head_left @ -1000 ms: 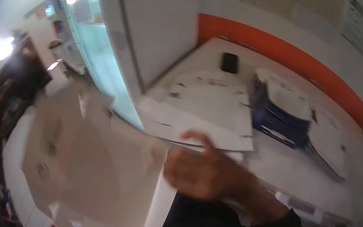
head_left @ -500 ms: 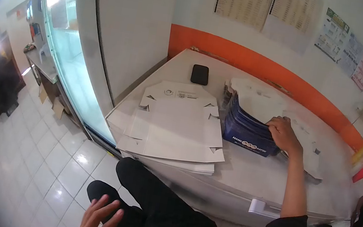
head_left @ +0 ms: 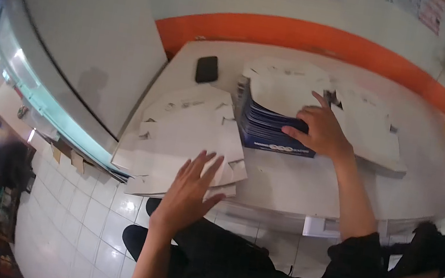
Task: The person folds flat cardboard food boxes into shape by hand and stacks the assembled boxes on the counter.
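Observation:
My left hand (head_left: 188, 192) has its fingers spread over the near edge of a pile of flat white cardboard box blanks (head_left: 189, 128) with cut slots and flaps. It holds nothing, and I cannot tell whether the fingertips touch the top blank. At the right end of a stack of folded cardboard boxes (head_left: 279, 95), white on top with printed dark blue sides, is my right hand (head_left: 323, 129). Its thumb lies against the blue front and curled fingers lie over the top edge, gripping the cardboard. The index finger sticks out.
A black phone (head_left: 207, 69) lies behind the left pile. More flat white cardboard (head_left: 372, 128) lies right of the blue stack. All rest on a white tabletop (head_left: 279, 183) against an orange-striped wall (head_left: 286, 32). Another person's dark-clothed leg (head_left: 425, 253) shows at the right.
My left hand has risen from beside my legs to the left pile. My right hand stays at the blue stack, its index finger now extended. The camera view has shifted.

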`<state>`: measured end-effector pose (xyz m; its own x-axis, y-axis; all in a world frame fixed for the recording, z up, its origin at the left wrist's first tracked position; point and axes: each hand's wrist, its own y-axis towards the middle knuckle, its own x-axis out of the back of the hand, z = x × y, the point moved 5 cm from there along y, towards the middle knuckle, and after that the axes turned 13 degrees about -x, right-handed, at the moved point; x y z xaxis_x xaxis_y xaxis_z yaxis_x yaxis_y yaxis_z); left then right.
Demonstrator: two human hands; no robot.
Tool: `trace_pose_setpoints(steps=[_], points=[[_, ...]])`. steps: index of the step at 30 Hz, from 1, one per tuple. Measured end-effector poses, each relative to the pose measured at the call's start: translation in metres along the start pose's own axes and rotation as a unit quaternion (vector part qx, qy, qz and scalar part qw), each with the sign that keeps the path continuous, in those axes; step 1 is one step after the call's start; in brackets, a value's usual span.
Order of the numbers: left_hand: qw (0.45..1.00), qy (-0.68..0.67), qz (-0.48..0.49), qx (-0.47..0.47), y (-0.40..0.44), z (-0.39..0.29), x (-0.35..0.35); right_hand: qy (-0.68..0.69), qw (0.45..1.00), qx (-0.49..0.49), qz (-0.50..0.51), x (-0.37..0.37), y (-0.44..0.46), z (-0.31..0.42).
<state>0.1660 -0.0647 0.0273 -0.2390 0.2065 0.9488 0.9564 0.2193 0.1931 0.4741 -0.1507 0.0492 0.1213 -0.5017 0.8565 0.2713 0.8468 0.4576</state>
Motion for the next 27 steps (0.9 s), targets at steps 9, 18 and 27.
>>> trace_pose_setpoints(steps=[9, 18, 27], points=[[0.977, 0.039, -0.168, -0.128, 0.128, 0.012, 0.003, 0.002, 0.999, 0.033, -0.02, -0.006, -0.02, 0.003], [0.983, -0.016, -0.073, -0.171, 0.135, 0.02, -0.002, -0.022, 1.0, 0.002, 0.017, -0.005, -0.017, 0.003], [0.995, -0.043, 0.034, -0.085, 0.057, 0.03, -0.015, 0.018, 1.0, -0.018, 0.008, -0.004, -0.016, 0.008]])
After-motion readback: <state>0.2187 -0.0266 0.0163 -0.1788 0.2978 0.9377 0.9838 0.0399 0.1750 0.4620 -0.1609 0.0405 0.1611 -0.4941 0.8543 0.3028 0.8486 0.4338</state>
